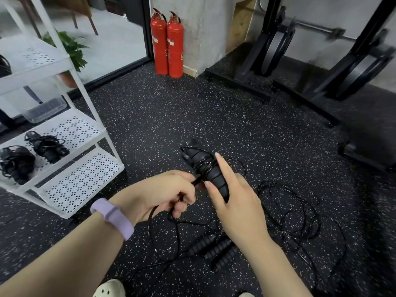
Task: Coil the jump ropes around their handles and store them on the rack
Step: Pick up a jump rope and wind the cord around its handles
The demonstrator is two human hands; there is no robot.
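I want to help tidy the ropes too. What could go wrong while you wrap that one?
The left hand pinches the cord while the right hand holds the handles. If either grip slackens, the wound turns could spring loose. The cord trails down toward the loose ropes on the floor, so it might snag and tangle with them. Spare handles lie close to the shoe, easy to step on.

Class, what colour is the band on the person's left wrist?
Pale purple, a lilac shade. The wristband shows clearly in the head view.
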